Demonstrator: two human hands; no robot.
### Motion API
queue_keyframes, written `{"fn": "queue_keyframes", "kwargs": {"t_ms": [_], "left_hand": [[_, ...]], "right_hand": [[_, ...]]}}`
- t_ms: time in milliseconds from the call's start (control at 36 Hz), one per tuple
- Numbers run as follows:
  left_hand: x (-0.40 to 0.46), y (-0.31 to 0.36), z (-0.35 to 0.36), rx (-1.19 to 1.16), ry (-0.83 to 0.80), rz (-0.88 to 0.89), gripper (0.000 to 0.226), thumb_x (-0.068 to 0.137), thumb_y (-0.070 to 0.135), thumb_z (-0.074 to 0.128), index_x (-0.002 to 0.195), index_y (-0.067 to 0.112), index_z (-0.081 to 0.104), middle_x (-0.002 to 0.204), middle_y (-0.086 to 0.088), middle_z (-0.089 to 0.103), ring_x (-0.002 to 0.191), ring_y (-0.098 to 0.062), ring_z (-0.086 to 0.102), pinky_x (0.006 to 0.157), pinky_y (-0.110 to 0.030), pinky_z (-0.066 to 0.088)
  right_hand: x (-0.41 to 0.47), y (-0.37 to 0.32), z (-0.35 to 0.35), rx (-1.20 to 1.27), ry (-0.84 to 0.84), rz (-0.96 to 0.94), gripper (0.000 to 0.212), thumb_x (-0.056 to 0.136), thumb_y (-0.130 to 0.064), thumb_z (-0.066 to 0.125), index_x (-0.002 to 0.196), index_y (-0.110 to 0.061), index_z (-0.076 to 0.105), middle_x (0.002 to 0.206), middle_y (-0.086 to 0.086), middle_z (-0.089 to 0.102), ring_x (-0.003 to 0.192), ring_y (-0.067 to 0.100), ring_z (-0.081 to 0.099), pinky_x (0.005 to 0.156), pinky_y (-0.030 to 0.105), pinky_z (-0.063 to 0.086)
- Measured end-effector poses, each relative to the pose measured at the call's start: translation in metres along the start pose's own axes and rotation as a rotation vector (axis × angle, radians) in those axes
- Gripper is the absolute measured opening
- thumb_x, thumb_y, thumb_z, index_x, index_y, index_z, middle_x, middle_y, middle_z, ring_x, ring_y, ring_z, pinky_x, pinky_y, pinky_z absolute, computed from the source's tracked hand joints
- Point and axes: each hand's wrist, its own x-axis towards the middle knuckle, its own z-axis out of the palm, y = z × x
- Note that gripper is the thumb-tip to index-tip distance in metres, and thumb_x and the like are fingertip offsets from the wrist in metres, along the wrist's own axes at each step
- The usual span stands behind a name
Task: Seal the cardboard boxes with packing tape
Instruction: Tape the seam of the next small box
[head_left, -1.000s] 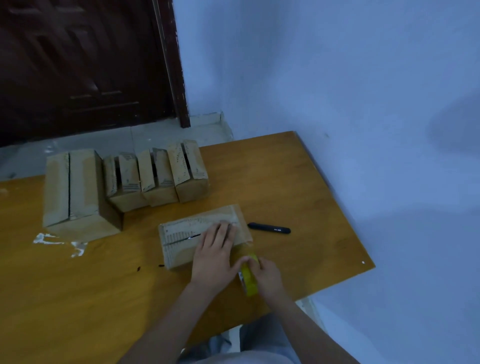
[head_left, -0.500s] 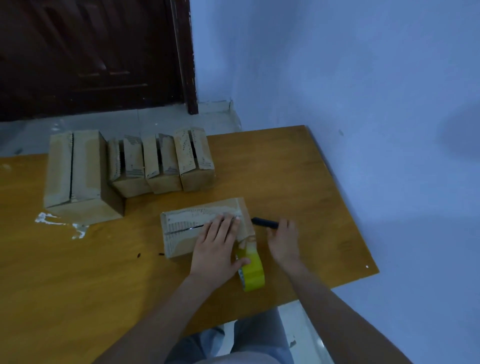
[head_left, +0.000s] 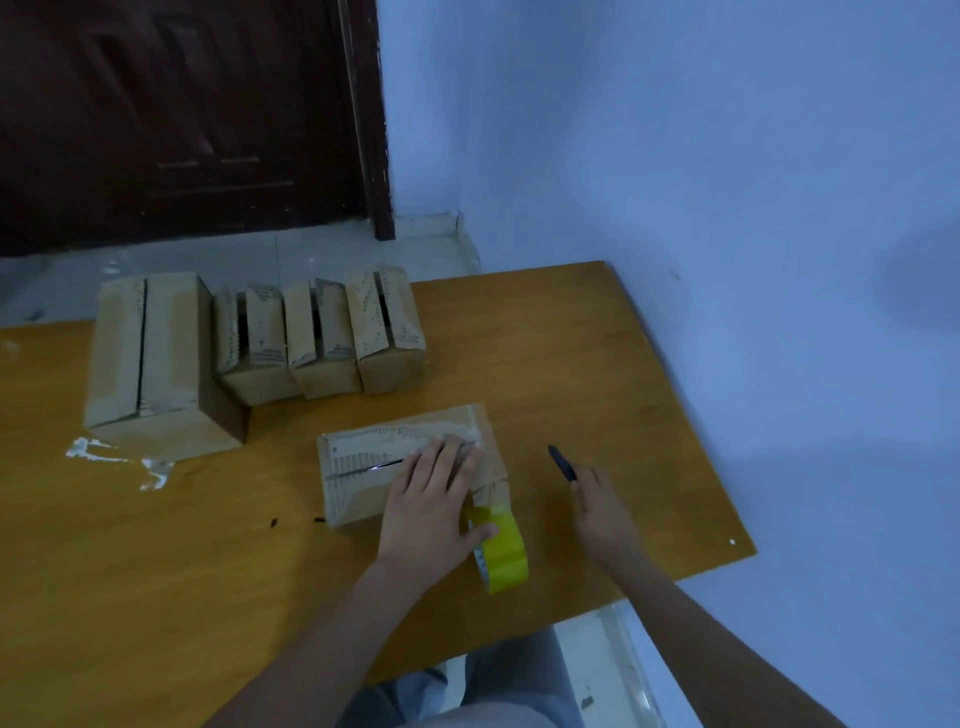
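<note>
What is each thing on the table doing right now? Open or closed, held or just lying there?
Small cardboard box under the left hand: flaps closed, slit partly untaped.
Yellow packing tape roll: standing on edge, strip stuck onto the box, thumb touching it.
Black pen-like tool: gripped by the right hand.
Left hand: pressing flat on the box.
Right hand: holding the tool.
Three small boxes behind: top seams gaping.
Big cardboard box: flaps closed.
</note>
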Motion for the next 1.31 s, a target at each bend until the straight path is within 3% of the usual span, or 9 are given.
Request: {"fn": "queue_keyframes", "kwargs": {"t_ms": [111,222,472,611,833,944,1111,1222,1306], "left_hand": [[0.000,0.000,0.002,0.017,0.011,0.020,0.095,0.070,0.076,0.050,0.144,0.017,0.034,0.140,-0.008,0.048,0.133,-0.026,0.032,0.111,-0.042,0.016],[0.000,0.001,0.000,-0.010,-0.009,0.014,0.094,0.071,0.076,0.041,0.143,0.016,0.033,0.139,-0.008,0.049,0.132,-0.027,0.033,0.111,-0.043,0.017],[-0.001,0.001,-0.003,-0.042,-0.032,0.025,0.090,0.074,0.074,0.030,0.141,0.014,0.036,0.136,-0.009,0.052,0.130,-0.027,0.035,0.110,-0.042,0.019],[-0.001,0.001,-0.002,-0.025,-0.057,0.026,0.093,0.072,0.076,0.034,0.141,0.014,0.042,0.138,-0.009,0.050,0.131,-0.027,0.034,0.110,-0.042,0.017],[-0.001,0.002,-0.002,-0.001,-0.032,0.018,0.094,0.072,0.076,0.031,0.141,0.014,0.042,0.138,-0.009,0.050,0.131,-0.027,0.034,0.110,-0.042,0.017],[0.000,0.002,-0.001,0.013,-0.018,0.018,0.094,0.071,0.077,0.037,0.141,0.014,0.043,0.138,-0.009,0.050,0.131,-0.027,0.034,0.111,-0.042,0.017],[0.001,0.001,0.002,0.019,-0.006,0.022,0.092,0.075,0.076,0.028,0.141,0.014,0.045,0.139,-0.009,0.049,0.131,-0.027,0.036,0.110,-0.042,0.018],[0.001,0.000,0.006,0.021,0.049,0.035,0.091,0.075,0.075,0.028,0.141,0.014,0.044,0.139,-0.010,0.049,0.131,-0.027,0.035,0.110,-0.042,0.019],[0.000,0.000,0.006,0.019,0.076,0.037,0.090,0.075,0.075,0.030,0.141,0.014,0.041,0.139,-0.010,0.049,0.131,-0.027,0.034,0.111,-0.042,0.018]], "right_hand": [[-0.029,-0.002,-0.024,-0.042,0.177,-0.220,0.036,0.093,-0.027,0.037,0.118,-0.018,0.062,0.096,-0.005,0.058,0.065,0.012,0.055,0.049,0.022,0.038],[-0.048,-0.022,-0.035,-0.262,0.245,-0.475,0.031,0.083,-0.035,0.043,0.095,-0.027,0.070,0.076,-0.013,0.058,0.042,0.004,0.047,0.036,0.011,0.023],[-0.033,-0.056,-0.024,-0.476,0.096,-0.387,0.036,0.082,-0.044,0.037,0.075,-0.035,0.071,0.062,-0.013,0.050,0.036,0.004,0.044,0.039,0.013,-0.007],[-0.030,-0.041,-0.026,-0.399,0.087,-0.172,0.029,0.100,-0.034,0.037,0.118,-0.025,0.058,0.096,-0.004,0.054,0.075,0.013,0.055,0.043,0.018,0.018],[0.003,-0.028,0.006,-0.268,-0.092,0.124,0.034,0.102,-0.031,0.032,0.125,-0.019,0.054,0.114,0.003,0.054,0.092,0.021,0.059,0.064,0.029,0.044],[0.003,-0.031,0.025,-0.198,-0.009,0.171,0.030,0.101,-0.028,0.035,0.126,-0.018,0.049,0.125,0.002,0.046,0.110,0.021,0.049,0.079,0.032,0.045],[-0.018,-0.046,0.027,0.637,0.063,0.081,0.035,0.087,-0.023,0.044,0.115,-0.008,0.061,0.119,0.007,0.046,0.113,0.017,0.047,0.102,0.033,0.038],[-0.035,-0.056,0.030,0.886,-0.175,0.072,0.027,0.094,-0.001,0.045,0.107,-0.018,0.062,0.120,0.000,0.047,0.112,-0.001,0.048,0.091,0.018,0.042],[-0.033,-0.059,0.035,0.905,-0.179,0.084,0.020,0.093,-0.001,0.049,0.108,-0.004,0.062,0.118,0.006,0.048,0.096,-0.009,0.055,0.081,0.012,0.046]]}}
